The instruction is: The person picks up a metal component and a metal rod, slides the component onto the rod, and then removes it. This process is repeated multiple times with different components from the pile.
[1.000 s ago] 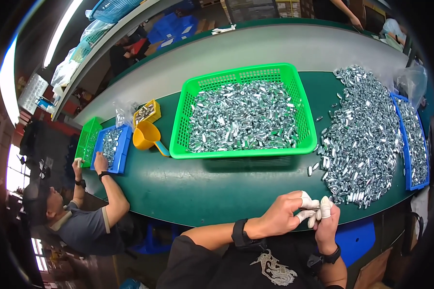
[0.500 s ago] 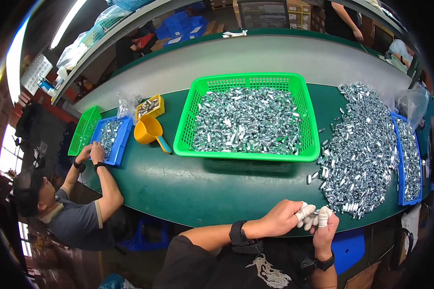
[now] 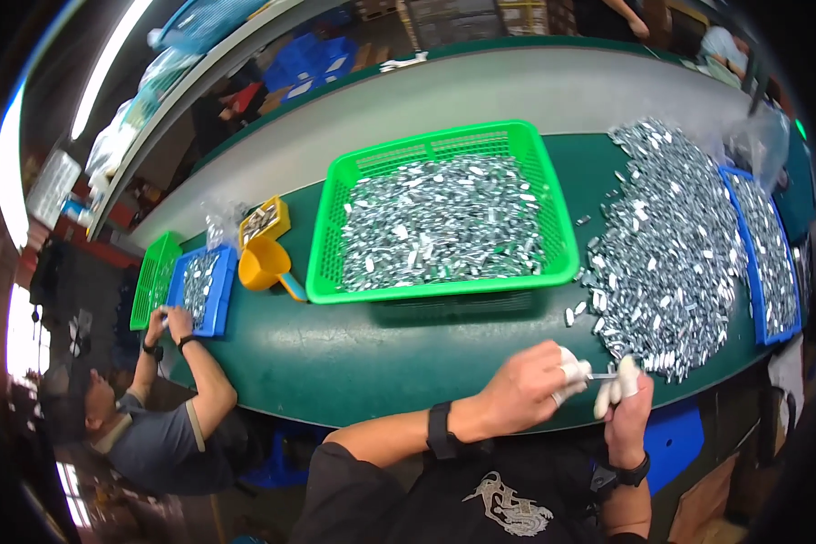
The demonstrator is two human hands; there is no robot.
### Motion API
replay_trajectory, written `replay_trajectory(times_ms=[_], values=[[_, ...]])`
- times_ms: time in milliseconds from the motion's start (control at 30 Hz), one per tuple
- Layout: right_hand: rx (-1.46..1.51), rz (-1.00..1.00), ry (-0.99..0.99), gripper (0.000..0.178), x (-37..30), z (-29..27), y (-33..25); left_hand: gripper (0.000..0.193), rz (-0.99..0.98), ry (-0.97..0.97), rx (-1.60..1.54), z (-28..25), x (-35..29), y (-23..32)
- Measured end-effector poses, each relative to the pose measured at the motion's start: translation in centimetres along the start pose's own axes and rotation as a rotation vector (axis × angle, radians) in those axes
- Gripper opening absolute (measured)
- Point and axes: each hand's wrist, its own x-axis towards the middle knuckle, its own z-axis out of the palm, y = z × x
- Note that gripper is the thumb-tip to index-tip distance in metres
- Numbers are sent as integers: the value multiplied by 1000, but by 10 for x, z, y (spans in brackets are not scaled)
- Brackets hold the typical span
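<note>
Over the table's near edge, my left hand (image 3: 537, 381) is closed, white coverings on its fingertips. A thin shiny metal piece (image 3: 602, 375) spans the gap from its fingertips to those of my right hand (image 3: 627, 403), which is pinched closed and wears the same white coverings. The piece's exact shape is too small to make out. Just beyond my right hand spreads a big heap of small silvery metal parts (image 3: 666, 263). A green plastic basket (image 3: 444, 295), filled with similar parts, stands farther off to the left of the heap.
A blue tray (image 3: 794, 334) of metal parts stands right of the heap. Left of the basket are a yellow scoop (image 3: 265, 263) and a small yellow bin (image 3: 281, 222). At far left a co-worker (image 3: 168, 426) handles parts over another blue tray (image 3: 219, 313).
My hands have drawn slightly apart, so the thin metal piece between them now shows. The whole view has tilted and shifted. The co-worker's hands stay by their tray.
</note>
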Motion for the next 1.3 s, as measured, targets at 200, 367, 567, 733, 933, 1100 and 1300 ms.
replay_trajectory(times_ms=[200, 367, 567, 733, 933, 1100, 1300], values=[[59, -55, 237, 46, 1, -38, -6, 17, -37, 178, 691, -68, 37, -61], [80, -87, 242, 44, -3, -60, -2, 25, 169, 179, 717, -31, 60, -56], [90, -93, 209, 44, -6, -59, -1, 27, -292, -308, 778, 38, 39, -63], [78, -66, 184, 44, -11, -56, 1, 24, -290, -255, 694, 34, 28, -78], [89, -60, 152, 43, -8, -43, 19, 20, -655, -192, -137, 31, 7, -53], [2, -79, 61, 43, -2, -18, 18, 21, -591, -73, -529, 24, -4, -24], [-33, -119, 16, 44, 2, -1, 17, 20, -698, -72, -902, 12, -14, -26]])
